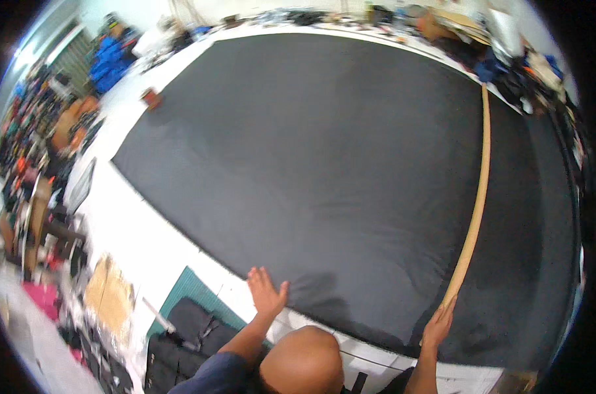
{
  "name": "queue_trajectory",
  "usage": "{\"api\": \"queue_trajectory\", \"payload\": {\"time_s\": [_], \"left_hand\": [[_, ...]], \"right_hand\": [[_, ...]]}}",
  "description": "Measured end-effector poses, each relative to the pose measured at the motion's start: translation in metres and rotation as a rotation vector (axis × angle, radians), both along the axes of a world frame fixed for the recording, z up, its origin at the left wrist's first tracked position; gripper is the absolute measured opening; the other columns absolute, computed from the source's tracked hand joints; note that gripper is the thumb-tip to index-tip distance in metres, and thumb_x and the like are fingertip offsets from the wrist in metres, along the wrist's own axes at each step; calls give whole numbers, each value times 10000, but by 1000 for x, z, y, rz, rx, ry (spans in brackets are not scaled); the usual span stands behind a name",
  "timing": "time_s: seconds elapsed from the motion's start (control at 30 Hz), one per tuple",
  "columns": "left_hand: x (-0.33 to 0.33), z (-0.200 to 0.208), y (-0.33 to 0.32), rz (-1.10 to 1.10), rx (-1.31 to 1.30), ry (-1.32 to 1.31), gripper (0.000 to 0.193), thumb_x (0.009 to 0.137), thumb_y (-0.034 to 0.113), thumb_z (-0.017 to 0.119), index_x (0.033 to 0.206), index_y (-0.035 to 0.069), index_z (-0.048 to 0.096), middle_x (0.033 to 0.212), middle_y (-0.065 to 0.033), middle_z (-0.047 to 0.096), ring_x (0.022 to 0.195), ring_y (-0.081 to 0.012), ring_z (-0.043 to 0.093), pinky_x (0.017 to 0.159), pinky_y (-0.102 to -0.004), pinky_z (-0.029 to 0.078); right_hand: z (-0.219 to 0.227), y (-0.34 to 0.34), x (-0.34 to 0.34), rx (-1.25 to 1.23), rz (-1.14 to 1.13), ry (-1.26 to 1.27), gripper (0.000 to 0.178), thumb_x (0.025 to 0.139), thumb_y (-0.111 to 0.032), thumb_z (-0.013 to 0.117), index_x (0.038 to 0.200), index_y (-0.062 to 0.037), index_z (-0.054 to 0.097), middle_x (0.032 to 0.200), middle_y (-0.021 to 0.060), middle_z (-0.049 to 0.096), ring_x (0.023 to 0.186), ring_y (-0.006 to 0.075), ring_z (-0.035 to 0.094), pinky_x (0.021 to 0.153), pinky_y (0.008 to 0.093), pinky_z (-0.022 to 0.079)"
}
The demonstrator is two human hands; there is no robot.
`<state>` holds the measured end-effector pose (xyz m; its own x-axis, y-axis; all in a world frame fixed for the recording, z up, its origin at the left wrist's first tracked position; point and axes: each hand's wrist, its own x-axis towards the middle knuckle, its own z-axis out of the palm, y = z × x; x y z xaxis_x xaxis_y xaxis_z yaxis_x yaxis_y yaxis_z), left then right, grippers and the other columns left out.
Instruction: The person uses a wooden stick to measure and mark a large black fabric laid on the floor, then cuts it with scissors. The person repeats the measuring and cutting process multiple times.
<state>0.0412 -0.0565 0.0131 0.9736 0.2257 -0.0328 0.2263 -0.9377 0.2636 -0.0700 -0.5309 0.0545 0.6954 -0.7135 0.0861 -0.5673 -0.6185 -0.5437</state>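
A wide sheet of black fabric or synthetic leather [298, 144] lies spread over a white surface and shows faint wrinkles. My left hand [267, 293] rests at its near edge, fingers stretched out and holding nothing. On the right, a long tan pole [483, 177] runs across the sheet from near me to the far edge; whether it is a cardboard tube or wood I cannot tell. Its near end is in my right hand [438, 323], fingers closed around it. My bent knee [303, 361] shows between my arms.
Near my left arm are a black bag [179, 348] and a green mat [191, 295]. A plastic-wrapped tan bundle [109, 295] lies farther left, beside piled clutter [42, 177]. A small reddish-brown object [151, 98] sits at the sheet's left edge. Bags and materials [518, 72] crowd the far right corner.
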Motion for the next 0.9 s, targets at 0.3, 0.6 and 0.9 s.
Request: {"api": "queue_trajectory", "payload": {"time_s": [0.3, 0.6, 0.9], "left_hand": [[-9, -11, 5, 8, -43, -50, 906, 927, 499, 594, 1525, -93, 255, 1595, -351, 174, 1495, -498, 147, 1212, -573, 101], [-28, -3, 23, 56, -261, -200, 638, 973, 349, 568, 1453, -48, 428, 1539, -329, 321, 1444, -488, 275, 1194, -553, 196], [-41, 56, 26, 669, -1164, -83, 627, 1003, 359, 598, 1408, -78, 403, 1127, -194, 598, 997, -254, 586, 910, -368, 468]], "right_hand": [[1, 139, 84, 21, 690, 103, 579, 965, -199, 644, 1492, -69, 442, 1059, 203, 634, 970, 388, 628, 857, 476, 512], [19, 284, 135, -101, 1311, 123, 530, 951, -242, 625, 1460, -227, 477, 1070, 130, 553, 958, 334, 608, 799, 469, 547], [30, 340, 92, 307, 1543, 202, 508, 977, -262, 603, 1464, -186, 482, 1173, 153, 555, 1046, 355, 611, 863, 467, 523]]}}
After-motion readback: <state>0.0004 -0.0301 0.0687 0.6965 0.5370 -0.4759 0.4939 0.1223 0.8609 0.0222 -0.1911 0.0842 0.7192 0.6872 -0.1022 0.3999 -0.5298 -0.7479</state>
